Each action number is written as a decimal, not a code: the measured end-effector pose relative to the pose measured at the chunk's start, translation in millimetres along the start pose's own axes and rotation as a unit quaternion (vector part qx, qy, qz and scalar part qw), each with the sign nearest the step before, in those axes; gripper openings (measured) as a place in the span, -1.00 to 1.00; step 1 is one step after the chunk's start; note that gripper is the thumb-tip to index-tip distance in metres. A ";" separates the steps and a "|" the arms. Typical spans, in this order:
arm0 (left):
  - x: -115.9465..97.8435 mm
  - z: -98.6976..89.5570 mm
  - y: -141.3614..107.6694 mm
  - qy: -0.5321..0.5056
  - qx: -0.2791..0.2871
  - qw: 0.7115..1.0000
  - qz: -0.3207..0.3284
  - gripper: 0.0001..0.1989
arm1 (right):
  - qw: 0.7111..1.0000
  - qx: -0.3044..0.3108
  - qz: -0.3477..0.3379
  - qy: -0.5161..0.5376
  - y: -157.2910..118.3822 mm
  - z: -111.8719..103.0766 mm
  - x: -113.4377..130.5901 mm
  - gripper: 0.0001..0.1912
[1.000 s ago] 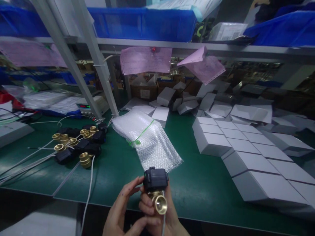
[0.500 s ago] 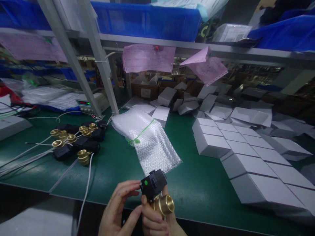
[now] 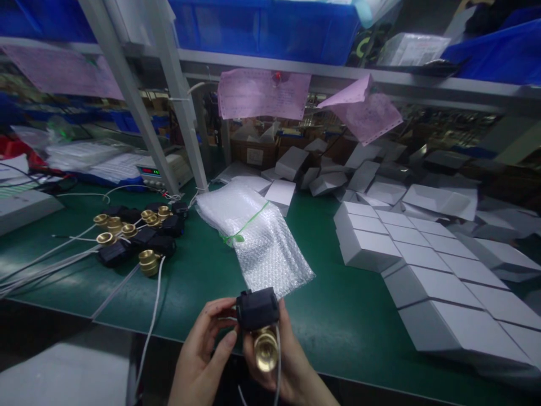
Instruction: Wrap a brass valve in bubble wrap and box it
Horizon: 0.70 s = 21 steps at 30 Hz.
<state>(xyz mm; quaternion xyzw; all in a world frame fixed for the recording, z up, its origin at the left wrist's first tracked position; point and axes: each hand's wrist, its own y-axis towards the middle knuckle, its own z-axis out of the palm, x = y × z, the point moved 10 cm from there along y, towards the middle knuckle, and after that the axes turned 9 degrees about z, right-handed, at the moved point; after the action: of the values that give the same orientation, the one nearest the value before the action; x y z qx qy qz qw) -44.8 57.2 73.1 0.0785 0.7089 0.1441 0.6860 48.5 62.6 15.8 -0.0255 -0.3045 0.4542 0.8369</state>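
Both my hands hold one motorised valve over the near edge of the green table. It has a black box-shaped top and a brass fitting below whose open end faces me. My left hand grips the black top with thumb and fingers. My right hand wraps the brass part from the right, and a white cable hangs down from the valve.
A bundle of bubble-wrap bags tied with a green band lies just beyond the hands. Several more black-and-brass valves with white cables lie at the left. Rows of white cartons fill the right. A metal rack post rises behind.
I have turned the valve in my hands: half a second ago its green-dotted side faced me and the brass end pointed right; now the brass opening faces me again.
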 end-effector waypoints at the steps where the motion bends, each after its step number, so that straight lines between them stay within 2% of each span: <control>1: 3.1 -0.5 0.5 -0.003 0.004 1.000 -0.007 -0.72 | 0.998 -0.062 -0.011 -0.024 -3.4 -8.8 4.3 -0.07; 2: 5.1 -0.9 1.2 -0.008 0.006 1.000 -0.010 -0.71 | 0.993 -0.105 -0.021 -0.055 -7.5 -13.5 9.1 -0.05; 4: 3.8 -2.4 3.2 -0.020 0.004 1.000 0.004 -0.66 | 0.976 -0.154 -0.063 -0.138 -16.7 -13.4 25.4 -0.03; 7: -3.5 0.0 5.3 -0.020 0.018 0.999 0.027 -0.48 | 0.928 -0.192 -0.182 -0.261 -35.5 -1.2 60.6 -0.09; 9: -4.8 4.4 5.0 -0.014 0.038 0.999 0.015 -0.35 | 0.893 -0.198 -0.238 -0.326 -46.1 8.1 76.4 -0.17; 14: 7.2 12.5 4.3 -0.012 0.063 0.995 -0.078 -0.28 | 0.795 -0.241 -0.255 -0.495 -54.6 12.0 83.0 -0.44; 17: 17.4 7.3 6.9 -0.028 0.020 0.992 -0.118 -0.37 | 0.791 -0.243 -0.256 -0.500 -56.3 7.3 79.1 -0.44; 21: 34.6 -0.1 1.9 -0.101 -0.058 0.975 -0.191 -0.37 | 0.811 -0.253 -0.236 -0.472 -60.3 -0.8 71.2 -0.44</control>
<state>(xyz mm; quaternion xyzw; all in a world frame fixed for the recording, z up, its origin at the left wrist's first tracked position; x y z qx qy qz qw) -46.7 69.7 40.8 -0.0840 0.6284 0.0427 0.7721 122.4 82.7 69.0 0.0541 -0.7625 0.1057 0.6360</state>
